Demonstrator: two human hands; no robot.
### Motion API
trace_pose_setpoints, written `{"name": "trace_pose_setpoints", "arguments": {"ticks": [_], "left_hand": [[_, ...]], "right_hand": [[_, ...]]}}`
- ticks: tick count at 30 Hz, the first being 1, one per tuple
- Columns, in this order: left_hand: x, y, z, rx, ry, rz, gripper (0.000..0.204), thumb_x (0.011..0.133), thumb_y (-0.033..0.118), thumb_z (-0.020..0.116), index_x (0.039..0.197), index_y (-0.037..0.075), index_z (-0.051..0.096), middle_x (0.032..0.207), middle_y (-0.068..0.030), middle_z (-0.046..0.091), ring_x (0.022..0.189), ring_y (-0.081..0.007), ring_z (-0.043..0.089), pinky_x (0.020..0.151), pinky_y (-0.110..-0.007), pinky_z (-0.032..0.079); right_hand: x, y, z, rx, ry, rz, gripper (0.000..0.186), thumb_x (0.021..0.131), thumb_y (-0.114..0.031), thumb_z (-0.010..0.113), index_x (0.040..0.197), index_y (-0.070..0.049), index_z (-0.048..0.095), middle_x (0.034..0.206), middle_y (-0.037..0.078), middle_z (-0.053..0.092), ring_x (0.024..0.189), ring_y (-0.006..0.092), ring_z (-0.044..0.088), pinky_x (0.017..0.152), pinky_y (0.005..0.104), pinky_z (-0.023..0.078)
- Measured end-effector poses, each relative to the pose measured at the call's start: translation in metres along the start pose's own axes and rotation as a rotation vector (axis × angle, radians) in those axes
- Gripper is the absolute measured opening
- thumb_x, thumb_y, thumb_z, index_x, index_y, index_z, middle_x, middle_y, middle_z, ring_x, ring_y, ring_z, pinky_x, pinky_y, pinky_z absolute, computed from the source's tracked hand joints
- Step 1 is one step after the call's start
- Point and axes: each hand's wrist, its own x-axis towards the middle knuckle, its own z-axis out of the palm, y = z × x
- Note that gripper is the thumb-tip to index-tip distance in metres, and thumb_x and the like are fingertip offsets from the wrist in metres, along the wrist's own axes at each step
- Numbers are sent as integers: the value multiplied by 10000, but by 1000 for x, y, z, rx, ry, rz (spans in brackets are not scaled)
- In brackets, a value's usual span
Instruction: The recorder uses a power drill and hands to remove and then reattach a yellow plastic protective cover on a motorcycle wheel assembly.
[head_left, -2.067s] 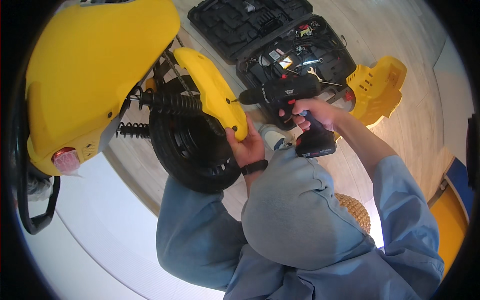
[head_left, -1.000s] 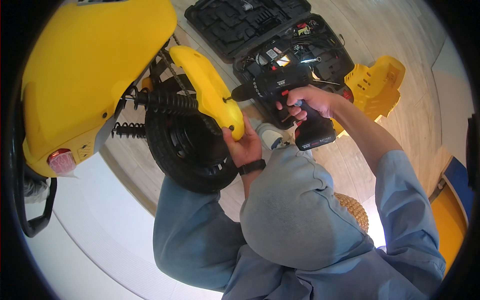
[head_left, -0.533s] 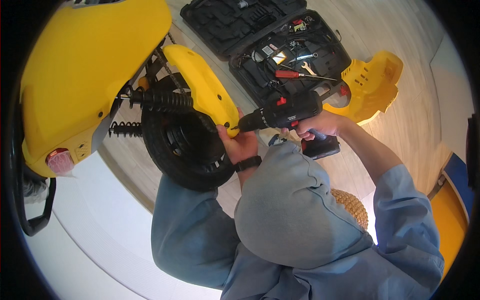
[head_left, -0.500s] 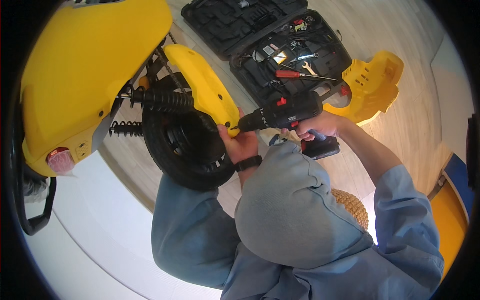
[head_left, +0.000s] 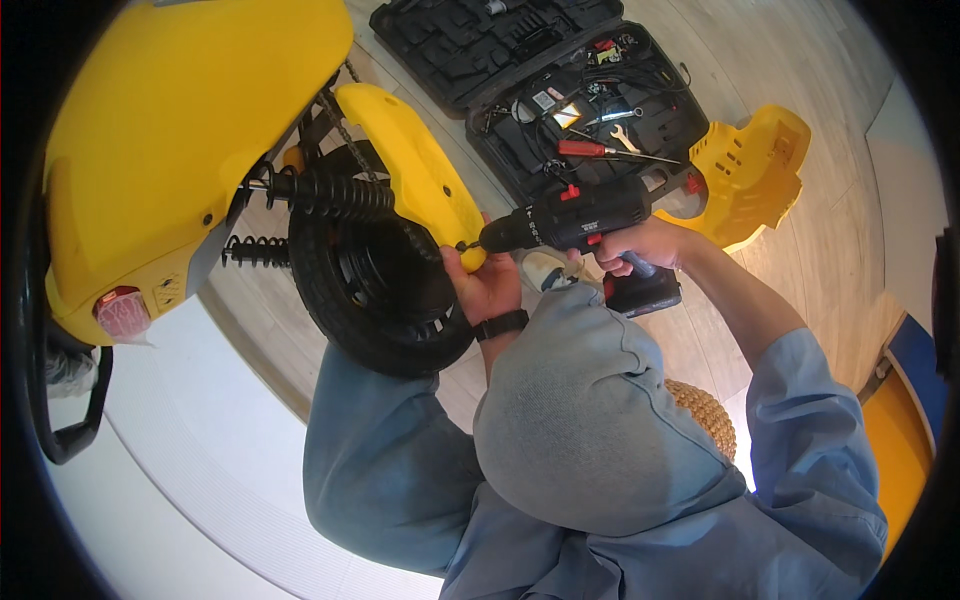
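A black cordless drill (head_left: 580, 215) with red switches is in my right hand (head_left: 640, 245), fingers wrapped round its grip. Its tip points left at a dark screw or hole in the lower end of a long yellow plastic cover (head_left: 425, 165). That end is pinched by my left hand (head_left: 487, 285), thumb on the near side, the other fingers partly hidden behind the cover. Beside the cover are a black wheel (head_left: 335, 310) and a black coil spring (head_left: 330, 190) of a scooter with a yellow body (head_left: 190, 130). The exact contact at the tip is too small to make out.
An open black tool case (head_left: 490, 150) lies beyond the drill, with a red-handled screwdriver (head_left: 585, 148) and a wrench (head_left: 624, 138) inside. A loose yellow plastic part (head_left: 770, 165) rests on the floor to the right. My knees and a woven stool (head_left: 702, 415) are close below.
The view has shifted slightly. The drill stays at the cover's lower end, its tip seemingly a little closer to the screw spot. Both hands keep their grips, and more of my shoe shows.
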Motion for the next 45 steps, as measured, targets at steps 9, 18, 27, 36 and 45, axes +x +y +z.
{"name": "trace_pose_setpoints", "arguments": {"ticks": [9,18,27,36,45], "left_hand": [[-1,1,4,-38,38,13,538,907,243,637,1371,44,450,1387,-116,503,1248,-299,501,1081,-426,414],[-3,-3,4,-35,6,19,627,806,288,743,1334,59,496,1353,-90,542,1219,-253,532,1062,-407,428],[-5,-3,10,-79,41,20,603,780,270,779,1290,59,537,1299,-69,594,1157,-209,581,1027,-371,452],[-4,-5,8,-68,21,42,575,812,279,750,1294,58,528,1301,-68,591,1155,-211,579,1012,-376,461],[-3,-2,5,-91,72,37,585,842,315,714,1320,56,498,1317,-82,575,1184,-235,556,1029,-394,449]], "right_hand": [[-1,-8,-1,-3,17,75,251,727,-92,564,960,-11,615,615,-5,478,540,69,419,517,212,353],[3,-13,-4,-28,-5,54,246,721,-98,569,946,-6,609,613,-20,466,521,62,409,490,204,340],[8,-10,-12,-35,-31,59,183,727,-94,581,891,-11,587,611,-14,463,520,62,409,478,202,332],[10,-14,-16,29,-58,141,206,723,-93,589,908,-2,587,613,6,467,510,77,409,480,211,330],[11,-19,-10,-1,-33,166,226,715,-64,588,926,16,600,626,16,472,520,78,412,483,213,335]]}}
